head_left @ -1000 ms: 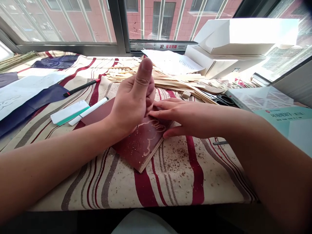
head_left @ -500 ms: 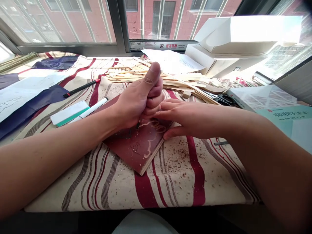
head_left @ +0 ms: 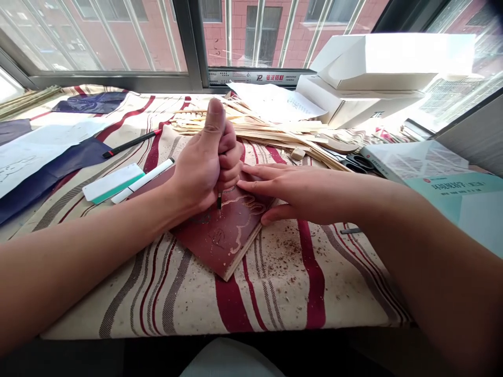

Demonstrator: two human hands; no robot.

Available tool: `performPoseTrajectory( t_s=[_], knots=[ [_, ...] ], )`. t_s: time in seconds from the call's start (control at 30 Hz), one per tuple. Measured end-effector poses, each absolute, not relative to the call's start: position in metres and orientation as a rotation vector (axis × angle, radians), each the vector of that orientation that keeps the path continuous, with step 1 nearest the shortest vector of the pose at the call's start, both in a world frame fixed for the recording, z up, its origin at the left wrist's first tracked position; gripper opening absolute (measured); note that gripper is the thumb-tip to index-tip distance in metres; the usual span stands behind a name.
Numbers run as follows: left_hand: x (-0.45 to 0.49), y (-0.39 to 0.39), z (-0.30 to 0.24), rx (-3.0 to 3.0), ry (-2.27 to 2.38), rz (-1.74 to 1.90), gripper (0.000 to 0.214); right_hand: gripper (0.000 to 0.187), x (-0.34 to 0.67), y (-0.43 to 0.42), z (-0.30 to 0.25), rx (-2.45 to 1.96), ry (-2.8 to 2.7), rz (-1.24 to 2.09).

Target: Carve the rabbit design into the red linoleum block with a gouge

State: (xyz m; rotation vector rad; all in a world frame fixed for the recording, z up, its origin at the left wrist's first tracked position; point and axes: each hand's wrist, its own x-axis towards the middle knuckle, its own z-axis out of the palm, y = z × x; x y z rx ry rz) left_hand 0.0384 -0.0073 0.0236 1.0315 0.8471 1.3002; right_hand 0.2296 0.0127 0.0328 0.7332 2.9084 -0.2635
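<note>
My left hand (head_left: 214, 157) is a fist with the thumb on top, wrapped around a carving tool. Only the dark tip of the carving tool (head_left: 219, 201) shows below the fist, at the face of a reddish-brown wooden board (head_left: 204, 243); the handle is hidden. Pale cut lines and a dark drawn mark run over the board, which lies at an angle with one corner toward me. Beside the fist, my right hand (head_left: 291, 191) rests open, fingers stretched over the board's right part and thumb at its edge.
Wood crumbs (head_left: 288, 256) litter the striped cloth (head_left: 157, 293). On the left are an eraser (head_left: 113, 183), a white marker (head_left: 143, 180) and a black-and-red pen (head_left: 131, 143). Thin wood strips (head_left: 251, 128) lie behind; scissors (head_left: 359, 161), a green book (head_left: 451, 183) and a white box (head_left: 377, 63) stand right.
My left fist has moved left over the board with the carving tool, and the tip now shows more clearly. My right hand stays on the board.
</note>
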Motion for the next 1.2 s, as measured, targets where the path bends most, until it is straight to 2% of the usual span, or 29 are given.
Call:
performPoseTrajectory(
  t_s=[0.23,0.33,0.47,0.83,1.0,1.2],
  knots=[
    [0.04,-0.006,0.026,1.101,0.843,1.16,0.068,0.064,0.229,0.013,0.034,0.707,2.925,-0.32],
    [0.046,-0.016,0.021,1.306,0.858,1.262,0.063,0.061,0.229,0.012,0.036,0.706,2.916,-0.348],
    [0.05,-0.023,0.016,1.236,0.837,1.526,0.065,0.071,0.231,0.013,0.035,0.709,2.945,-0.328],
    [0.036,-0.024,0.036,1.141,0.765,1.472,0.071,0.077,0.234,0.015,0.032,0.697,2.945,-0.261],
    [0.031,-0.02,0.031,1.228,0.684,1.434,0.072,0.095,0.231,0.009,0.034,0.75,2.878,-0.287],
    [0.028,-0.013,0.022,1.268,0.684,1.412,0.069,0.087,0.219,0.003,0.031,0.785,2.933,-0.095]
  ],
)
